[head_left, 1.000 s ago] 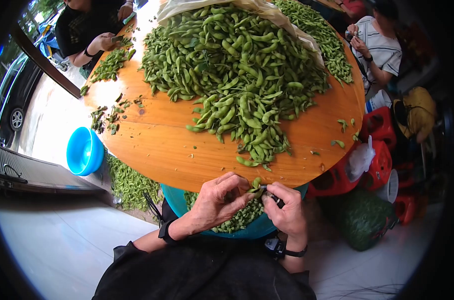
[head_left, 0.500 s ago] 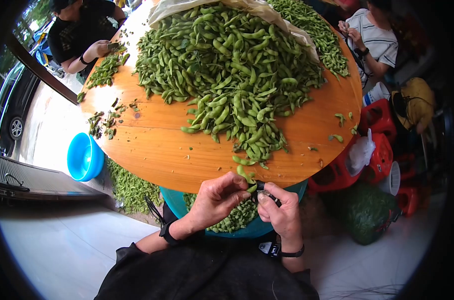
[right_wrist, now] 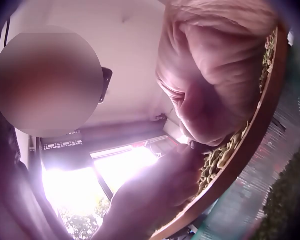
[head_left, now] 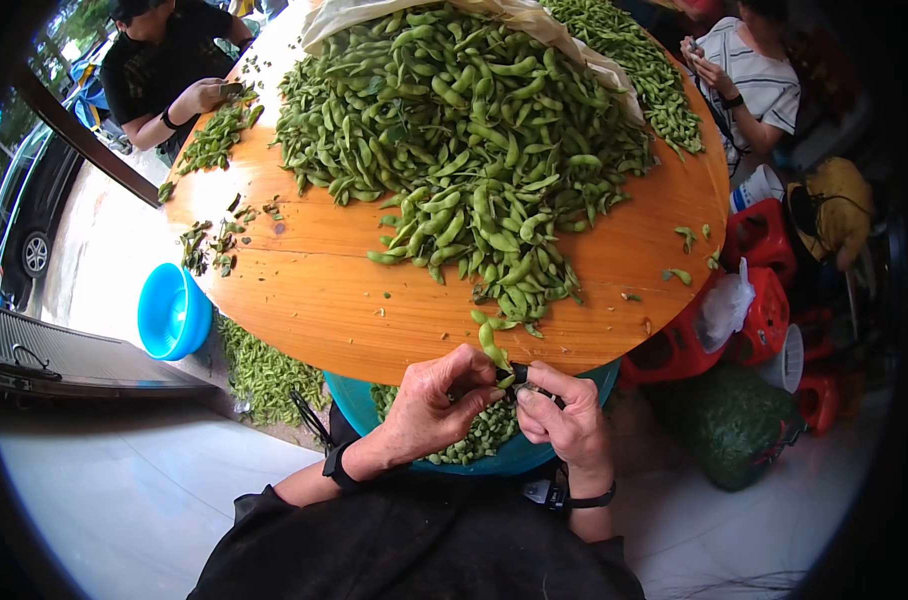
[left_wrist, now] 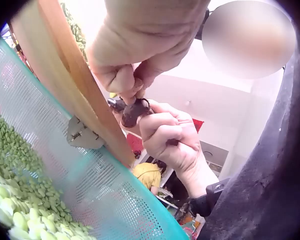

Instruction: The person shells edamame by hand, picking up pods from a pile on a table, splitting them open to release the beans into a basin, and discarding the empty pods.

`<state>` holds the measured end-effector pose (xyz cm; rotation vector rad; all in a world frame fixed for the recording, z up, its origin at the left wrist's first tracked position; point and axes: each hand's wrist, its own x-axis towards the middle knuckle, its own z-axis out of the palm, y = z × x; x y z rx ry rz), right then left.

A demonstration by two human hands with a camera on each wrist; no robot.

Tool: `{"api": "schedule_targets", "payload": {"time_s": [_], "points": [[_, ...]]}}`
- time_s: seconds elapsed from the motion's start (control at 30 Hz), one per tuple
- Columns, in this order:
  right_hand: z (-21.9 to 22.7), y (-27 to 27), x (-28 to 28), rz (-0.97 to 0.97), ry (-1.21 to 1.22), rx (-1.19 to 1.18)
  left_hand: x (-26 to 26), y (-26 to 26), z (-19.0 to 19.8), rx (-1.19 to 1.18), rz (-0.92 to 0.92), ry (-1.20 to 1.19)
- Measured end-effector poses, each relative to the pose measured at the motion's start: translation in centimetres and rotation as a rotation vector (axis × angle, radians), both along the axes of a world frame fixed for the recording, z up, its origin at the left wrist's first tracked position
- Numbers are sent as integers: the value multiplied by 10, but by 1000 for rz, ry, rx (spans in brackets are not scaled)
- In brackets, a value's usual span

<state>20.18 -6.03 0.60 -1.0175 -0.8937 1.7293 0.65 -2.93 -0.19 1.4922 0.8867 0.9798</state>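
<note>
In the head view the left hand [head_left: 429,405] pinches a green pod [head_left: 492,345] between thumb and fingers, its far end pointing away over the table edge. Close against it, the right hand [head_left: 566,420] curls round a small dark tool [head_left: 520,374]. The left wrist view shows the dark tool [left_wrist: 134,113] between both hands' fingertips. Below the hands stands a teal mesh basket [head_left: 349,400] with shelled green beans [head_left: 484,432]. A large heap of pods [head_left: 454,130] lies on the round wooden table [head_left: 344,310].
Pods lie on the floor [head_left: 264,370] beside a blue basin [head_left: 174,312]. Red stools [head_left: 759,240] and a dark green full bag [head_left: 729,430] stand at right. One person [head_left: 164,70] sits at far left, another [head_left: 749,85] at far right.
Since a second ago, the pod between the hands has come to point up and away from the body. The hands have stayed close together over the basket. The view has shifted slightly.
</note>
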Motion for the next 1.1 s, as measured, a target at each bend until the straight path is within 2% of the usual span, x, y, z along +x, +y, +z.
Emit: {"api": "schedule_targets", "payload": {"time_s": [0.07,0.13,0.2,0.23,0.27,0.3,0.33,0.47,0.53,0.57,0.63,0.67,0.7,0.77,0.8,0.9,1.07,1.1], "points": [[-1,0,3,20,22,11,1,1,-1,14,-13,13],[-4,0,3,23,-59,72,2,0,-4,27,-27,29],[-3,0,3,18,5,62,5,-1,-11,-338,-54,-366],[-2,-1,3,14,68,53,3,1,-10,-339,-56,-366],[-5,-1,3,13,68,51,-2,4,-9,-544,-125,-494],[-10,-1,2,-1,172,35,-4,6,-7,-748,-193,-621],[-13,-1,1,-15,276,18,-3,6,-4,-843,-163,-652],[-3,5,-6,-16,171,52,1,6,1,-864,-189,-746],[1,5,-9,-40,-285,216,6,2,-1,-599,-96,-516],[3,3,-10,-42,-287,215,8,0,-2,-600,-99,-517],[6,-1,-13,-79,-499,344,9,-4,-6,-487,-90,-390],[6,-2,-13,-90,-627,415,4,-3,-7,-343,-105,-181],[7,-3,-15,-90,-626,416,2,-3,-4,-341,-105,-180],[12,-4,-23,-192,-832,592,2,-4,3,23,-71,137],[12,-4,-27,-217,-894,640,6,-7,-1,169,-10,169],[7,-6,-42,-298,-961,707,8,-11,-9,290,85,229],[6,-7,-41,-328,-1000,718,0,-6,-6,255,41,212],[8,-6,-34,-330,-1002,697,-4,-4,4,55,-115,216]]}}
